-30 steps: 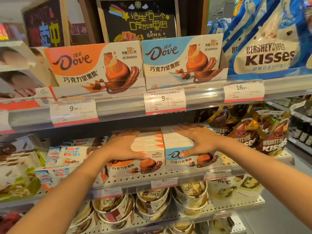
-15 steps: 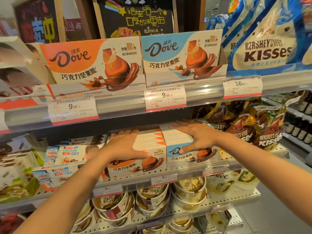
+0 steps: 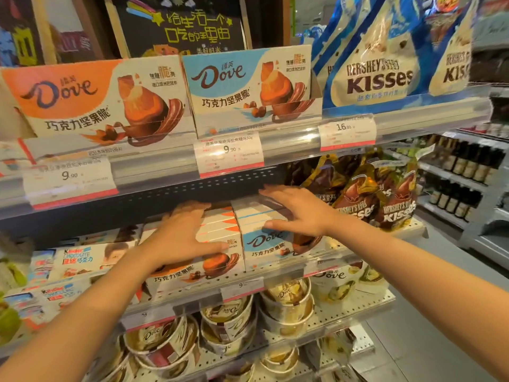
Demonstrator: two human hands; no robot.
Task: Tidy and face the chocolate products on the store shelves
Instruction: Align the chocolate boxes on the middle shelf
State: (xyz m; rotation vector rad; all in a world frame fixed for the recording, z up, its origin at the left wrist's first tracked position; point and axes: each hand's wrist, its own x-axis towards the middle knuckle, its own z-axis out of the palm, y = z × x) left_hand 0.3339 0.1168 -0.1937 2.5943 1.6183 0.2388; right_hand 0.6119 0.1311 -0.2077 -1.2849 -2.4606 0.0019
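Note:
Two rows of Dove chocolate boxes stand side by side on the middle shelf (image 3: 275, 274). My left hand (image 3: 181, 235) lies flat over the top of the orange Dove boxes (image 3: 217, 267), thumb across the front box's face. My right hand (image 3: 297, 213) rests with straight fingers on top of the blue Dove boxes (image 3: 264, 245), thumb on the front box. On the upper shelf (image 3: 289, 144) two large display boxes face forward, an orange Dove display box (image 3: 96, 100) and a blue Dove display box (image 3: 248, 86).
Hershey's Kisses bags (image 3: 385, 205) hang right of the blue boxes, with larger blue Kisses bags (image 3: 380, 67) above. Kinder chocolate boxes (image 3: 77, 260) sit to the left. Dove tubs (image 3: 228, 323) fill the lower shelf. Price tags (image 3: 230, 153) line the shelf rails. Bottles (image 3: 465, 166) stand far right.
Both hands have stayed on the tops of the Dove box rows, reaching slightly deeper toward the back. The view has shifted a little.

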